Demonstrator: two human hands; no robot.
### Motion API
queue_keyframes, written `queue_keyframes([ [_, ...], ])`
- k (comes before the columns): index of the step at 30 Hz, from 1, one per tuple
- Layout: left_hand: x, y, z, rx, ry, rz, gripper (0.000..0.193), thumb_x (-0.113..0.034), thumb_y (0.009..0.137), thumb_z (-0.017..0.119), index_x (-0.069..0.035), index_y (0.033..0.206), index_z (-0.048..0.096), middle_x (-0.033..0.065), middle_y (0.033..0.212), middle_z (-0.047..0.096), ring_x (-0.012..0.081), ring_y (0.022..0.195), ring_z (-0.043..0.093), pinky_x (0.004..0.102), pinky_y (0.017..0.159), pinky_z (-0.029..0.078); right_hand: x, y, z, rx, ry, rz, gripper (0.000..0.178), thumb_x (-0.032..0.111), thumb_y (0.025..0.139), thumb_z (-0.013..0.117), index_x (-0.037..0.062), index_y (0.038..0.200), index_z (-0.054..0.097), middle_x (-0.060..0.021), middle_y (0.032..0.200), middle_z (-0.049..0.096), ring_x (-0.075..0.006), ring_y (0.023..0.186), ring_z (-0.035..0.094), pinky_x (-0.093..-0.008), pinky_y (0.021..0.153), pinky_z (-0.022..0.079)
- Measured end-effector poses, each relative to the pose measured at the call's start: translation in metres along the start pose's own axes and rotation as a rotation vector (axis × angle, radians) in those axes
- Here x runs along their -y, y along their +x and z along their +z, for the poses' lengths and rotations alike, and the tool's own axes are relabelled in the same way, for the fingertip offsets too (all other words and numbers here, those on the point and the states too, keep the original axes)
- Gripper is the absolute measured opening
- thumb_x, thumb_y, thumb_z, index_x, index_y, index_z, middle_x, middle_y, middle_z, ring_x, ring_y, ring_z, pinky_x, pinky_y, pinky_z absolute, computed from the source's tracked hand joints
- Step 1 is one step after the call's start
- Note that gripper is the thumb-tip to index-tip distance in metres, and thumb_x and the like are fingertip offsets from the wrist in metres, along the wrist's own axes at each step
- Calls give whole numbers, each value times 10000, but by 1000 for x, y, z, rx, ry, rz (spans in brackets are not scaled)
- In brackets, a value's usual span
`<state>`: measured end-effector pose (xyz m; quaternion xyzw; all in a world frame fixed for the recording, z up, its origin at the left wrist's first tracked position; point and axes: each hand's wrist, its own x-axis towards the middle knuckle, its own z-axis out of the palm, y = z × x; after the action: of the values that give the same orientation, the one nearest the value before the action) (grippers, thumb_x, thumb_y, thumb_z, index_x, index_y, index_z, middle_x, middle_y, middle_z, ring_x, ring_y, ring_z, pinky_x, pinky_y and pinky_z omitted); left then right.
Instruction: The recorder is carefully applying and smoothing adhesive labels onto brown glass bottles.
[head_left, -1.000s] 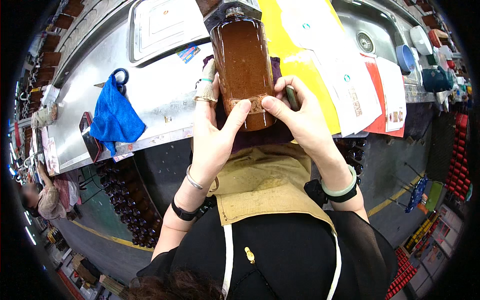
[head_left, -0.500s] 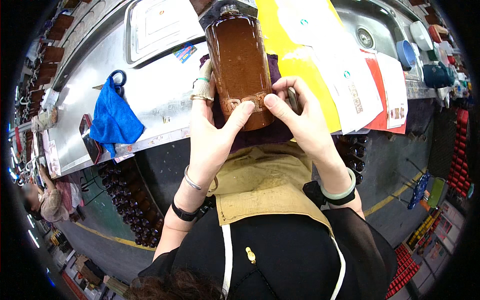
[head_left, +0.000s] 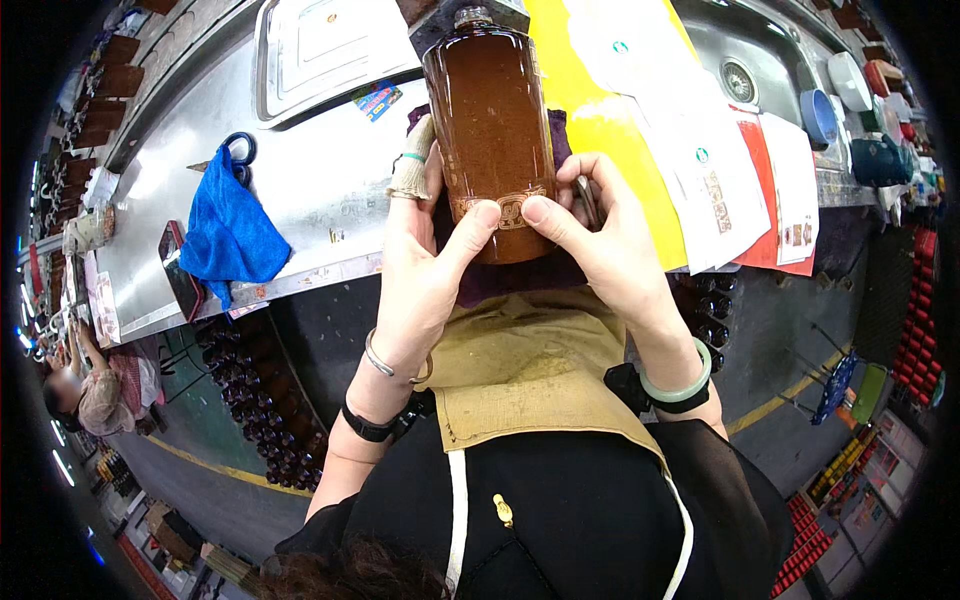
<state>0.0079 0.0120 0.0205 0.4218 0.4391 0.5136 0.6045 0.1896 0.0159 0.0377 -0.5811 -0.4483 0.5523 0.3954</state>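
Note:
A large brown glass bottle [head_left: 492, 120] lies in front of me with its neck pointing away, over a dark purple cloth [head_left: 558, 125]. Around its left side wraps my left hand [head_left: 425, 245], the thumb pressed on a gold-patterned band [head_left: 512, 208] near the base. A cloth sleeve [head_left: 411, 165] with a green tie covers one finger of that hand. My right hand [head_left: 605, 235] grips the other side, its thumb on the same band. Tucked in the right hand's curled fingers is a small, dark, flat piece [head_left: 587, 203] whose kind I cannot make out.
Left on the metal table lie a blue cloth [head_left: 228, 230], scissors [head_left: 240, 150] and a phone-like dark slab [head_left: 178, 270]. A white tray [head_left: 335, 50] stands behind. Printed sheets [head_left: 690, 180] on a yellow sheet [head_left: 590, 110] lie right, near a sink [head_left: 750, 65].
The bottle has turned slightly about its length, so the gold pattern sits more centrally between my thumbs. The view has also shifted a little. Both hands keep their hold.

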Motion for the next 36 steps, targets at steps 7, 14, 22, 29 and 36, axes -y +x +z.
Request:
queue_keyframes([
  [7, -6, 1, -1, 26, -35, -18, 919, -33, 922, 757, 7, 1635, 178, 192, 1665, 299, 258, 1538, 304, 401, 1253, 276, -9, 3, -1, -4, 20, -35, 405, 268, 858, 876, 58, 1029, 574, 46, 833, 477, -61, 747, 421, -224, 670, 397],
  [14, 3, -18, -13, -25, 659, 512, 821, -190, 826, 868, 24, 1516, 477, 246, 1607, 391, 354, 1478, 418, 443, 1210, 355, -8, 0, -20, 41, 288, 66, 400, 282, 959, 792, 27, 1211, 614, 39, 907, 532, -42, 817, 458, -212, 742, 408],
  [22, -8, -26, 6, 19, 1306, 614, 790, -293, 725, 920, -129, 1440, 626, 253, 1509, 463, 415, 1321, 509, 489, 1083, 424, -14, 3, -18, -54, 418, -8, 391, 270, 1121, 449, -15, 1384, 500, -63, 1091, 602, -123, 1008, 569, -296, 923, 468],
  [29, 4, -27, 28, -123, 1517, 615, 622, -278, 832, 813, -293, 1428, 635, 227, 1481, 460, 413, 1294, 507, 511, 1047, 449, -12, 6, -19, -119, 310, -205, 325, 64, 1072, 539, -47, 1375, 505, -118, 1301, 602, -149, 1218, 562, -311, 1075, 439],
  [36, 14, -24, 4, -72, 1170, 708, 713, -97, 700, 894, -201, 1377, 697, 255, 1509, 483, 407, 1334, 524, 477, 1105, 429, 1, -4, -12, -180, 85, -373, 289, 22, 1011, 638, -25, 1291, 584, -63, 1110, 653, -92, 940, 600, -248, 844, 497],
])
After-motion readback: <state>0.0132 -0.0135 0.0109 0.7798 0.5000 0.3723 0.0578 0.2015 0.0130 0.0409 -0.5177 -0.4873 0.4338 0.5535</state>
